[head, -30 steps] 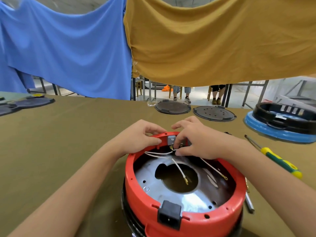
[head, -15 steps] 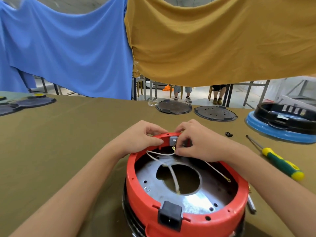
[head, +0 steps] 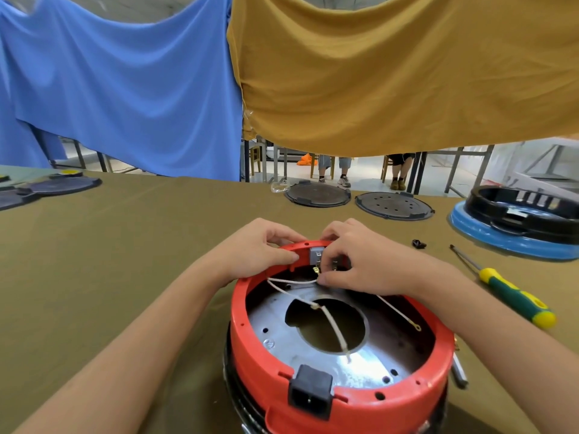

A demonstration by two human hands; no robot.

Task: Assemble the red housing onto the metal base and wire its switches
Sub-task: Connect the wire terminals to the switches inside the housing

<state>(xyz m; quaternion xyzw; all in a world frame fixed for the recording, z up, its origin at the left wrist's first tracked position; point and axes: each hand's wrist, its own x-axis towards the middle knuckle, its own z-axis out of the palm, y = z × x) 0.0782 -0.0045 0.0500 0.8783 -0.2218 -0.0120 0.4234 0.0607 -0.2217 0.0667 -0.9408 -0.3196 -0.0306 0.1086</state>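
Olive table [head: 109,261]: our left hand [head: 253,249] grips red housing [head: 360,399] rim at 12 o'clock; right hand [head: 360,261] pinches white wire [head: 294,281] at switch [head: 316,255].

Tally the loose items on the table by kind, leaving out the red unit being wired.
Dark round lids: 4
Screwdriver: 1
Blue-and-black unit: 1
Small black part: 1
Total: 7

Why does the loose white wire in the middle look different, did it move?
Yes. The white wire swung toward the black socket; its tip now lies on the metal base, past the hole.
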